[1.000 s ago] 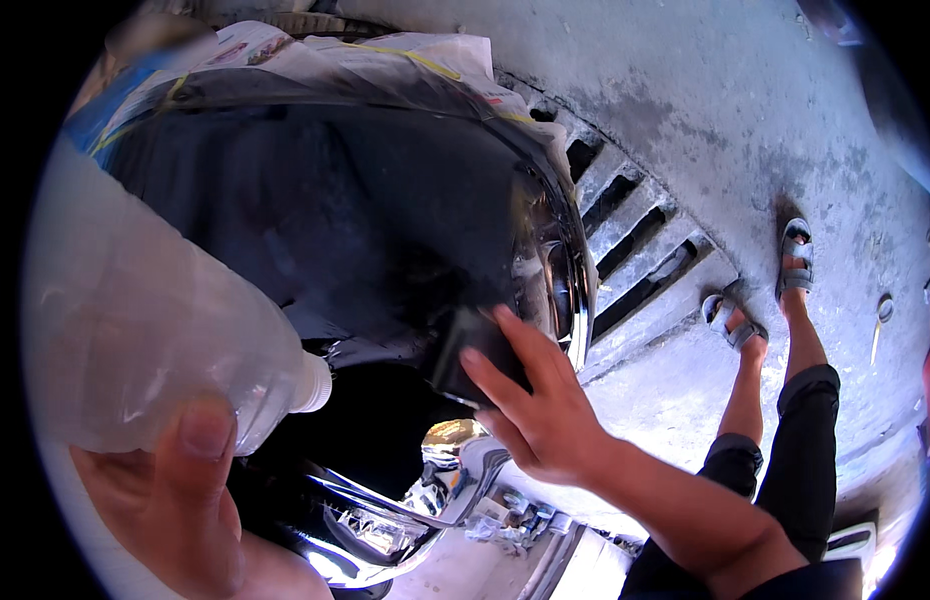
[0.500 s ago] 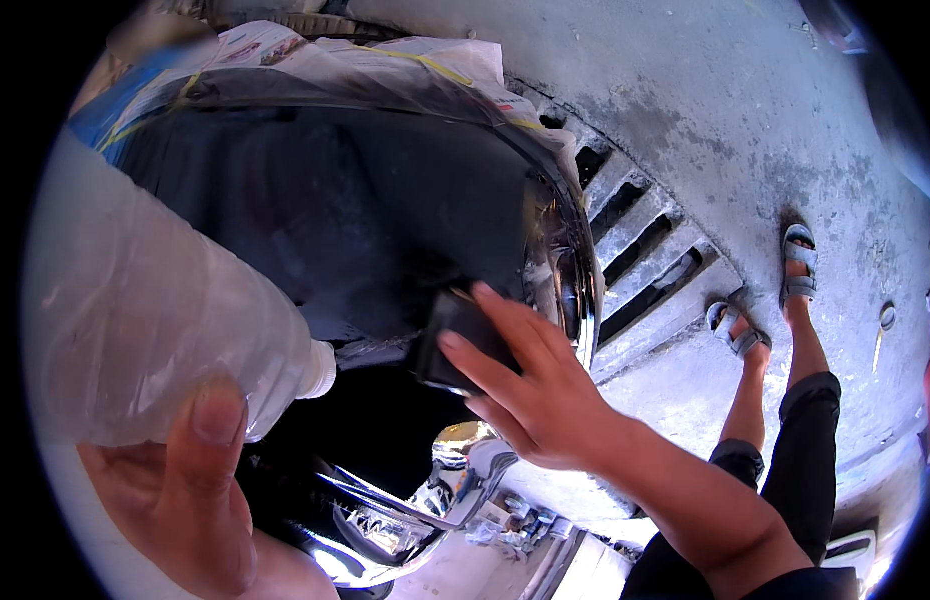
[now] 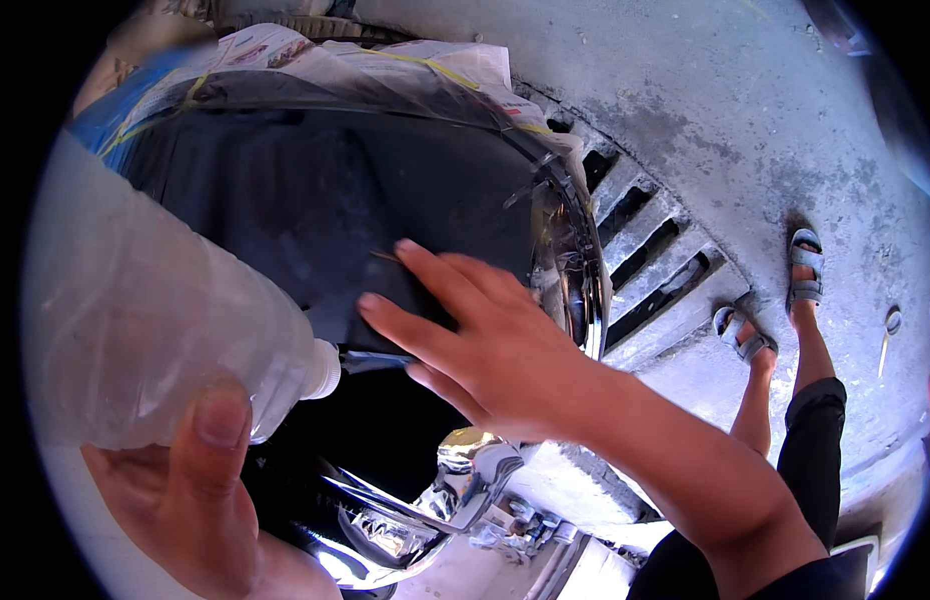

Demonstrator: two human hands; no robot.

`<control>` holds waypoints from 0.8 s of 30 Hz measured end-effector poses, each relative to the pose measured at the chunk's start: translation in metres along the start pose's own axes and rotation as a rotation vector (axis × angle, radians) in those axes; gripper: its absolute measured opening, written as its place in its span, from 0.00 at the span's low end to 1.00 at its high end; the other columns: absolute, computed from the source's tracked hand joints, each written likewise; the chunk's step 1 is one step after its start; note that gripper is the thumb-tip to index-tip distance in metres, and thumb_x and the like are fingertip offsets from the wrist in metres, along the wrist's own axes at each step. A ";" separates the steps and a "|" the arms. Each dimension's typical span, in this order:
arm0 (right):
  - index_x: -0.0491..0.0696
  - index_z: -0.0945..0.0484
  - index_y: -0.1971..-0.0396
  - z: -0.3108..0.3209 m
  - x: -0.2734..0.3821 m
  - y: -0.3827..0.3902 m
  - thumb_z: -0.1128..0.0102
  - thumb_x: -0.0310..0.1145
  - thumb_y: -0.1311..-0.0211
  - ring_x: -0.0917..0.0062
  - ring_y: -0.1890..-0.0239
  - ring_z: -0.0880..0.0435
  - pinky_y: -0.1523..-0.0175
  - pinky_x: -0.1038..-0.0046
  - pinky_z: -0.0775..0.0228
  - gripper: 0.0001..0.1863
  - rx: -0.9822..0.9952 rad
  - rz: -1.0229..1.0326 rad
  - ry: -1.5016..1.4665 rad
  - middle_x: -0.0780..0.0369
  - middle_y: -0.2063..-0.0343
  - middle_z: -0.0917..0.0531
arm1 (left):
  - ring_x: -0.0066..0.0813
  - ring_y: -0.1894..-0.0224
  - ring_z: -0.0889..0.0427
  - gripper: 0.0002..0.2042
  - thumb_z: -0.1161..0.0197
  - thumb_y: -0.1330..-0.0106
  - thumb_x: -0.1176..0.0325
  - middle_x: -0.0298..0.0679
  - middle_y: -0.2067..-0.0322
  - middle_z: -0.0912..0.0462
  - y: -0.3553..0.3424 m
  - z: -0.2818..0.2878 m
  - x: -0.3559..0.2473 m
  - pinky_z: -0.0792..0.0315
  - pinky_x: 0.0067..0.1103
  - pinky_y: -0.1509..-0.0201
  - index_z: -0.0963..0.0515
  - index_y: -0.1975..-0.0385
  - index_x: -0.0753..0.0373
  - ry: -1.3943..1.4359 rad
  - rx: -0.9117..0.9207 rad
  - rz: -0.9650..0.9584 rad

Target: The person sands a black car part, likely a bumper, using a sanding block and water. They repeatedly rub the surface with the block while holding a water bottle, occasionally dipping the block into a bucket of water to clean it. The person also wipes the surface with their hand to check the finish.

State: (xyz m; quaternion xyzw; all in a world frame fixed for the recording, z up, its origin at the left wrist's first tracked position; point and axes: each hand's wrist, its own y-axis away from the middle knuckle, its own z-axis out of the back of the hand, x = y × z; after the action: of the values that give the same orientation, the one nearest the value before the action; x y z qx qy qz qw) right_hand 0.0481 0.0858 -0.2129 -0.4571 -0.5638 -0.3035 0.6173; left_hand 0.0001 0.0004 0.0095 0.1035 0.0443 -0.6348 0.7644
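In my left hand (image 3: pixel 190 500) is a cloudy plastic bottle (image 3: pixel 165 300) with a white cap, tilted toward the black car body panel (image 3: pixel 265 180). My right hand (image 3: pixel 485 350) grips a dark flat pad (image 3: pixel 415 290) and presses it on the panel, fingers over its top, so that it is largely hidden. Newspaper (image 3: pixel 455 60) and yellow tape (image 3: pixel 425 62) border the panel's far edge. Below the panel are a black cavity (image 3: pixel 375 410) and glossy chrome-edged trim (image 3: pixel 385 530).
A slotted drain grate (image 3: pixel 645 230) crosses the grey concrete floor (image 3: pixel 735 80) right of the car. My legs (image 3: pixel 815 420) and sandalled feet (image 3: pixel 805 270) show at the right. A small metal object (image 3: pixel 890 325) lies beyond them, and clutter (image 3: pixel 530 520) sits below the car.
My right hand has moved up and leftward across the panel with the dark pad. The bottle in my left hand has shifted slightly right.
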 end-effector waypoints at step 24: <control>0.57 0.33 0.35 -0.001 -0.001 -0.003 0.34 0.34 0.40 0.49 0.37 0.32 0.38 0.54 0.36 0.32 0.027 -0.011 0.008 0.43 0.35 0.36 | 0.46 0.41 0.24 0.38 0.27 0.45 0.55 0.49 0.44 0.25 0.001 -0.004 -0.004 0.29 0.39 0.35 0.37 0.37 0.63 0.025 -0.081 0.056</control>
State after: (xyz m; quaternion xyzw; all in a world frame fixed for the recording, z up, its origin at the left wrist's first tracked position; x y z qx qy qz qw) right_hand 0.0458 0.0838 -0.2127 -0.4443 -0.5678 -0.3012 0.6240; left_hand 0.0004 0.0051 0.0062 0.0815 0.0765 -0.6096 0.7848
